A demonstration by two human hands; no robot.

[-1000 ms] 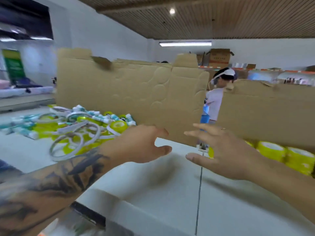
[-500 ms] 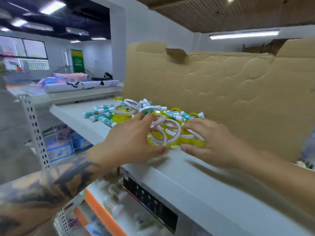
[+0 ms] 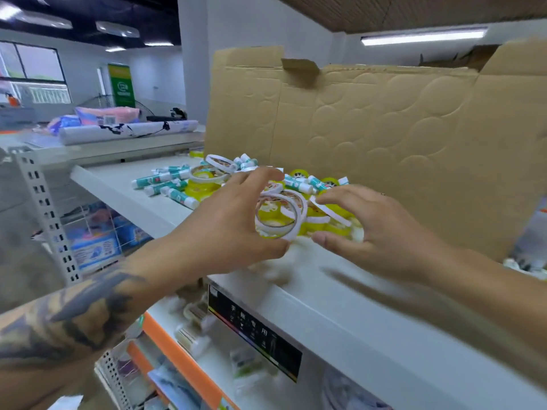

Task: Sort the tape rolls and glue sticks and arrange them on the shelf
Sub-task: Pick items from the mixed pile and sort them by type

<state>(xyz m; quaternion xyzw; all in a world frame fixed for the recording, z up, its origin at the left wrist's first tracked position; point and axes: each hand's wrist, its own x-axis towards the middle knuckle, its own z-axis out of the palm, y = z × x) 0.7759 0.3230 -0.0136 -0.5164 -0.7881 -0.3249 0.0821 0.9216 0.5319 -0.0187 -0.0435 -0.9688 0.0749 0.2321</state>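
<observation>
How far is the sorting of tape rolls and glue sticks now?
Hardly begun. Nothing looks sorted: glue sticks and yellow tape rolls lie mixed in one pile on the shelf. The left hand holds white tape rolls; the right hand reaches into the pile. Separating and arranging remain.

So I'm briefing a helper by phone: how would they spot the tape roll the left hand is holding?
Find the cardboard sheet standing on the top shelf. In the pile before it, the left hand pinches a white tape roll, tilted up, unlike the yellow rolls lying flat.
</observation>
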